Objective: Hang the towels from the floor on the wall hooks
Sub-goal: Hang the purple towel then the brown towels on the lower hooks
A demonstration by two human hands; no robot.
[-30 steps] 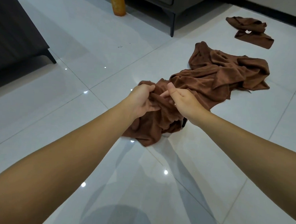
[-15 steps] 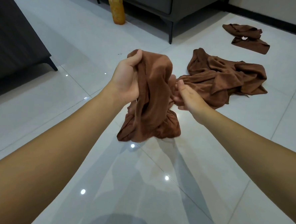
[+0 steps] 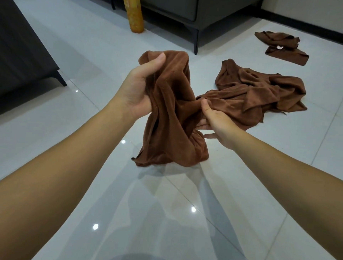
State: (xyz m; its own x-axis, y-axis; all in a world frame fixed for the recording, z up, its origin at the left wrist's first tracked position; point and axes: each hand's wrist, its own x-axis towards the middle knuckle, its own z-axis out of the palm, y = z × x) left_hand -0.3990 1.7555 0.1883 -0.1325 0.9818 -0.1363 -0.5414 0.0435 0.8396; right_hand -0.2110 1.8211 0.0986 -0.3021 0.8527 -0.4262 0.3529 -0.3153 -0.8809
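Head view: the brown towel in hand hangs as a twisted, bunched rope. Its top is folded over the left grip, and its lower end is crumpled at or just above the white tiled floor. The left grip is closed around the upper part, with the thumb pressed over the fold. The right grip sits lower, thumb and fingers pinching a fold at the towel's side.

The cloth looks soft, light and limp, so it will sag and tangle rather than hold a shape. A corner or hem looks like the best place to take it, so that it opens out for a hook.

Just beyond lies a second towel in a spread heap. Whether it touches the held one, I cannot tell. A third towel lies well apart near the far wall. An orange bottle stands beside a dark sofa. No hooks are in view.
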